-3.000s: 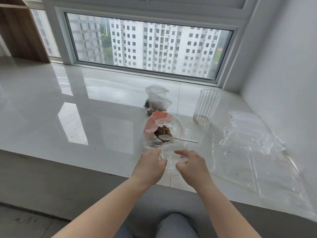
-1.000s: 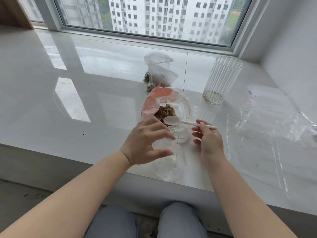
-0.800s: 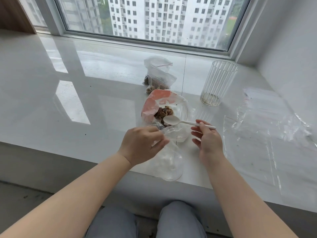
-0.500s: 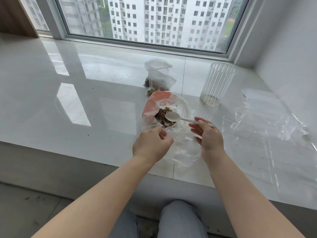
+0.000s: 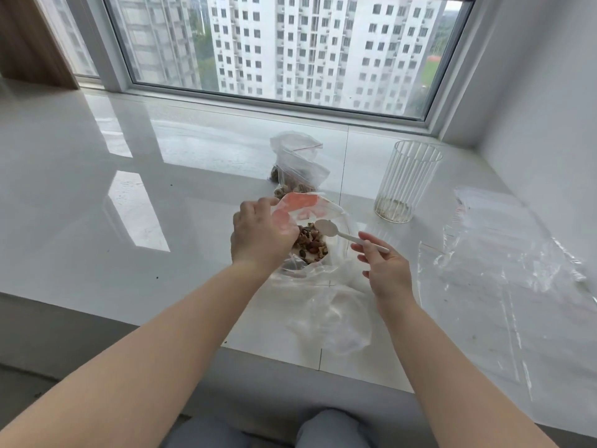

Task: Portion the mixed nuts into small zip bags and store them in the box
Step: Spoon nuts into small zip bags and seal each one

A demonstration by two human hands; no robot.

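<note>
A big clear bag with an orange print lies open on the white sill, with mixed nuts inside. My left hand grips the near left edge of its mouth. My right hand pinches the handle of a white plastic spoon, whose bowl hovers over the nuts. An empty small zip bag lies slack on the sill just below both hands. Behind the big bag stand two small filled zip bags.
A clear ribbed cup stands at the right rear. Large clear plastic sheets lie to the right by the wall. The sill's front edge runs near my knees, and a window lies behind.
My left hand let go of the small zip bag and moved up to the big bag's mouth. The small bag now lies on the sill. The spoon stayed over the nuts.
</note>
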